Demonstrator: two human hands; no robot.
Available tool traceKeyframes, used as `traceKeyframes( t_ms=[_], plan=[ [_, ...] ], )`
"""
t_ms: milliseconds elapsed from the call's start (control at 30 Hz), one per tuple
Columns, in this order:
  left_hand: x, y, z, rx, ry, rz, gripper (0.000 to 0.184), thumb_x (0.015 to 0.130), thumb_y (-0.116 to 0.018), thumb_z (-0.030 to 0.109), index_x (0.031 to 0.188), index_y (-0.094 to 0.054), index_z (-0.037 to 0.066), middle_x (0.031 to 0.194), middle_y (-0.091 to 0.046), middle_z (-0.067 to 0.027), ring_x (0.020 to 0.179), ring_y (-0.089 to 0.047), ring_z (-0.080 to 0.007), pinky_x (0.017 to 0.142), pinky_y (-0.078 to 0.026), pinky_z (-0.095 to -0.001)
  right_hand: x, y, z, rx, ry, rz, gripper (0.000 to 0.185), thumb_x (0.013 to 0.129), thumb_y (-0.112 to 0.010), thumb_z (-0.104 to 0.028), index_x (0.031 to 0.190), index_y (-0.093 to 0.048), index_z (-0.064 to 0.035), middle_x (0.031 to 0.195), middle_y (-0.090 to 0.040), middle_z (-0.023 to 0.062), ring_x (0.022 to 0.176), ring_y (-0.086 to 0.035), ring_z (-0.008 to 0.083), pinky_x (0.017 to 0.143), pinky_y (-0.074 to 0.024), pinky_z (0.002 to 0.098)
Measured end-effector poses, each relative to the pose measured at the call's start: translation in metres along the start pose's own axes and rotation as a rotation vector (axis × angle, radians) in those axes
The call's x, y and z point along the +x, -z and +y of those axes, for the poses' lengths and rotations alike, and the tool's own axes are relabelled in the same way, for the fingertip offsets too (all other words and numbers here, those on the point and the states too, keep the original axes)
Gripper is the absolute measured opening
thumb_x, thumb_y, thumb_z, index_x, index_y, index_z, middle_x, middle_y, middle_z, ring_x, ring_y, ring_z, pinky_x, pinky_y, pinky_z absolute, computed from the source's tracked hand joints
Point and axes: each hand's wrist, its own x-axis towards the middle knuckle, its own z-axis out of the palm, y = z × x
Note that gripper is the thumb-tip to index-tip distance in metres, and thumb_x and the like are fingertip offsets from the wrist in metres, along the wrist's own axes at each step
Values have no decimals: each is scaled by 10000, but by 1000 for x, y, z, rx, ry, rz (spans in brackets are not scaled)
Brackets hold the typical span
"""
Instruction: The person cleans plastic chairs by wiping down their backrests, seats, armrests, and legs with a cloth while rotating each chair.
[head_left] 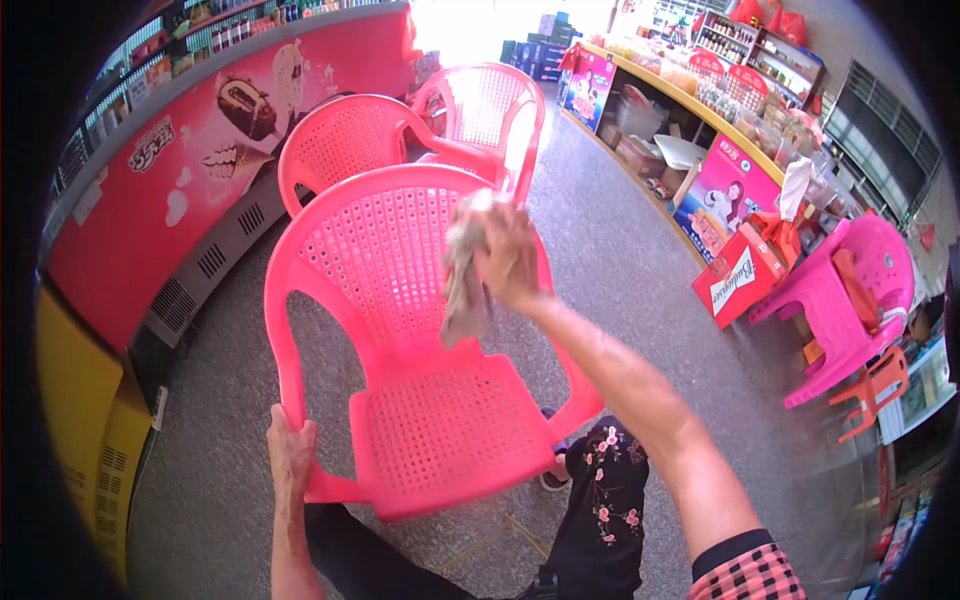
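The chair [450, 430] stood upright before me, seat toward me. My left hand [290, 447] gripped its armrest [286, 360] on my left; my right hand [510, 258], blurred, was closed on a rag [464, 290] at the backrest's [370, 240] upper right, contact unconfirmed. Step in hand, as judged: wiping. Next move called for a steady left hold, rag pressed flat.

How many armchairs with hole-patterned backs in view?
3: front armchair, closest to camera; middle armchair, behind it to the left; far armchair, farther back, right of the middle one. More could be hidden behind.
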Motion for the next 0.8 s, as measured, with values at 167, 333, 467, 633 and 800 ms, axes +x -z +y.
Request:
traceKeyframes(
  t_ms=[167, 333, 467, 633, 800],
  plan=[
    [0, 1, 2, -16, 60, -3, 238, 796, -587, 134, 925, -433, 6, 717, -581, -199, 640, -623, -315, 564, -468, -433, 17, -15, 27, -128, -84, 45, 330, 743, -576, -69, 1070, -550, -100, 1023, -523, 127, 941, -510, 353, 776, -402, 496],
    [-1, -1, 4, 48, 86, 29, 262, 793, -595, 152, 951, -443, 8, 730, -606, -227, 670, -639, -368, 589, -479, -461, -43, -45, 3, -39, -38, -79, 334, 747, -583, -70, 1079, -546, -96, 1055, -531, 121, 947, -514, 352, 763, -425, 484],
    [1, -2, 3, 71, 90, 21, 292, 791, -606, 184, 952, -445, 1, 775, -621, -268, 743, -637, -441, 633, -484, -502, -21, -70, -40, 201, -203, -166, 438, 714, -627, -45, 1143, -560, -100, 1053, -546, 126, 978, -530, 343, 795, -462, 464],
    [-3, 2, 15, 45, 95, -1, 308, 786, -621, 196, 925, -433, -5, 782, -619, -283, 765, -634, -459, 648, -482, -515, 68, -97, -120, 433, -49, 70, 350, 712, -638, -69, 1052, -564, -108, 1049, -542, 127, 995, -526, 349, 836, -445, 453],
    [-5, 4, 19, 38, 106, -23, 291, 794, -612, 183, 912, -433, -13, 759, -610, -259, 715, -637, -409, 614, -480, -484, 30, -145, -148, 257, 245, -24, 316, 741, -638, -174, 1049, -571, -156, 1122, -516, 87, 1067, -495, 321, 851, -409, 447]
  ],
)
